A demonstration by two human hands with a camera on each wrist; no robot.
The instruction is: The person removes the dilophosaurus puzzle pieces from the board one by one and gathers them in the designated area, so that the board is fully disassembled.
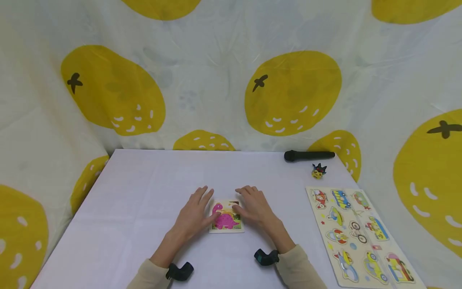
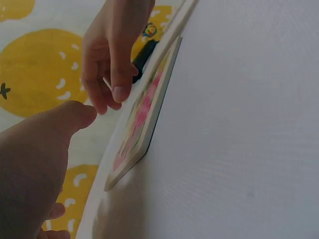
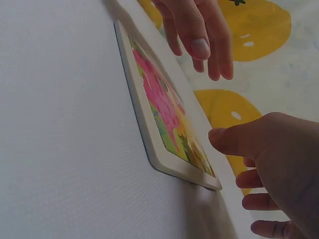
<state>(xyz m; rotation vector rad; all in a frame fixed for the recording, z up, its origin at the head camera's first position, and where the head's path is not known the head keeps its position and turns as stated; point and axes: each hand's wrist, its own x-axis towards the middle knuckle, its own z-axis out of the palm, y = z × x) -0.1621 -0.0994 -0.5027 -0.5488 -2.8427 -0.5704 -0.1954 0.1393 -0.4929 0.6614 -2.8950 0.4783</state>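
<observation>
A small square dinosaur puzzle [image 1: 225, 221] with a pink dinosaur picture and a pale frame lies flat on the white table. My left hand [image 1: 192, 214] hovers at its left side, thumb over the picture's left part and fingers pointing forward. On the other side my right hand [image 1: 255, 205] mirrors it, its thumb above the upper right corner. In the left wrist view, the left thumb [image 2: 75, 117] is raised above the puzzle [image 2: 144, 109]. The right wrist view shows a gap between the right thumb [image 3: 229, 142] and the puzzle [image 3: 162, 107]. Neither hand holds anything.
A large pale puzzle board [image 1: 346, 228] with several vehicle pieces lies along the right edge. Behind it are a small figurine [image 1: 319, 171] with a yellow face and a black microphone [image 1: 309, 156] near the back edge. A curtain [image 1: 216, 80] with yellow fruit hangs behind the table.
</observation>
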